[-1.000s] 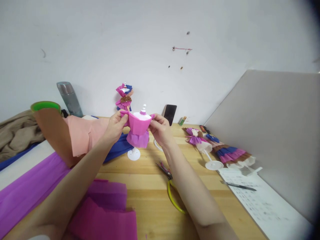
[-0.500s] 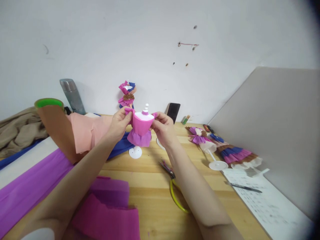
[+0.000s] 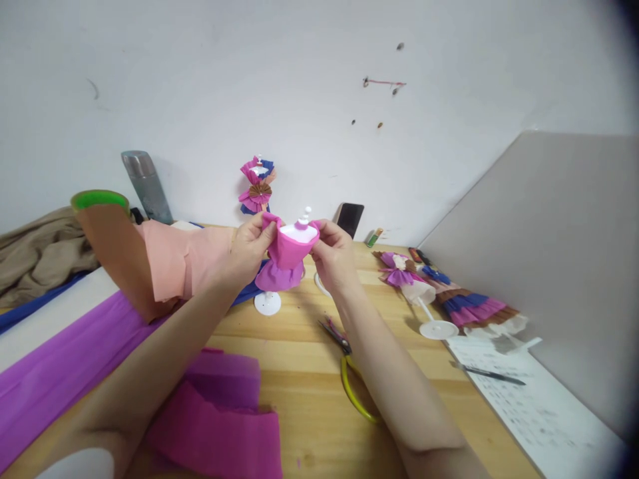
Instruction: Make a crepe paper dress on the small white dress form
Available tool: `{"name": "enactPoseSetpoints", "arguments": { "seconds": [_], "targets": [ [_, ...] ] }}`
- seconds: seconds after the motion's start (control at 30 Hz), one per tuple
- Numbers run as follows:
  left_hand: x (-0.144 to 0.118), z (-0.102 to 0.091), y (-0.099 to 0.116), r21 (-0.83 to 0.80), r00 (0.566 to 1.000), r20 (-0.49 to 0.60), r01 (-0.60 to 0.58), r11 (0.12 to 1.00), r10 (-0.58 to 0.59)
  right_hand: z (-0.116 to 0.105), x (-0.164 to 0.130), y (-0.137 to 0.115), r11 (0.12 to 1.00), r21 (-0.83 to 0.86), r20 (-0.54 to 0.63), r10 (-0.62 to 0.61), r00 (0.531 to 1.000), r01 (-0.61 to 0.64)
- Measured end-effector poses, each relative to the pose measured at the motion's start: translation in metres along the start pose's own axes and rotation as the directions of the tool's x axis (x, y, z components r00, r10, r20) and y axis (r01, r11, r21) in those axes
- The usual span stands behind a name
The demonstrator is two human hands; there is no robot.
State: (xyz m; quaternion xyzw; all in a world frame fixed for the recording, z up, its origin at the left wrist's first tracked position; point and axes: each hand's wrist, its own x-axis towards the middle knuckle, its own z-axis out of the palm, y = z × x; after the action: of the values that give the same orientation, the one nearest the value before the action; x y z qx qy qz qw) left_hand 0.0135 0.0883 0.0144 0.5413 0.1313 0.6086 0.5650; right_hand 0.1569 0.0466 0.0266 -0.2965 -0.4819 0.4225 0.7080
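A small white dress-form mannequin [image 3: 299,233] leans at the middle of the table, its round white base [image 3: 268,303] below. Pink crepe paper [image 3: 292,251] wraps its upper body, over a purple ruffled skirt [image 3: 279,276]. My left hand [image 3: 253,247] pinches the pink paper's left end beside the mannequin. On the other side, my right hand [image 3: 333,253] grips the same paper with thumb and fingers closed. Yellow-handled scissors [image 3: 352,379] lie near my right forearm. Magenta crepe paper [image 3: 224,432] and a purple piece [image 3: 224,376] lie in front of me.
Along the left are a bottle [image 3: 147,186], a brown paper strip [image 3: 124,253], peach paper [image 3: 200,253] and a long purple sheet [image 3: 74,372]. A dressed mannequin [image 3: 259,189] stands behind. A phone [image 3: 350,219] leans on the wall. To the right lie paper dresses [image 3: 469,306] and a pen [image 3: 494,376].
Both hands have shifted slightly right in view, and the mannequin's top now tilts further right. The pink paper's left end is pulled closer in toward the mannequin.
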Motion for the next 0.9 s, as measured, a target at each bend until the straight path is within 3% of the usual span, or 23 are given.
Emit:
{"name": "enactPoseSetpoints", "arguments": {
  "seconds": [0.33,0.57,0.8,0.9],
  "targets": [
    [-0.006,0.01,0.01,-0.044,0.991,-0.011,0.134,0.99,-0.135,0.002,-0.004,-0.004,0.999,0.01,0.101,0.047,0.994,-0.048],
    [-0.013,0.017,0.011,-0.079,0.974,-0.018,0.223,0.972,-0.225,0.002,-0.005,-0.001,0.999,0.002,0.105,0.05,0.993,-0.051],
    [-0.013,0.014,0.011,0.058,0.968,0.005,0.249,0.967,-0.249,0.002,-0.004,-0.003,0.992,-0.126,0.068,0.019,0.998,-0.01],
    [-0.013,0.014,0.014,0.083,0.969,0.005,0.247,0.965,-0.248,0.002,-0.004,-0.005,0.99,-0.142,0.104,0.016,0.994,-0.001]
  ]
}}
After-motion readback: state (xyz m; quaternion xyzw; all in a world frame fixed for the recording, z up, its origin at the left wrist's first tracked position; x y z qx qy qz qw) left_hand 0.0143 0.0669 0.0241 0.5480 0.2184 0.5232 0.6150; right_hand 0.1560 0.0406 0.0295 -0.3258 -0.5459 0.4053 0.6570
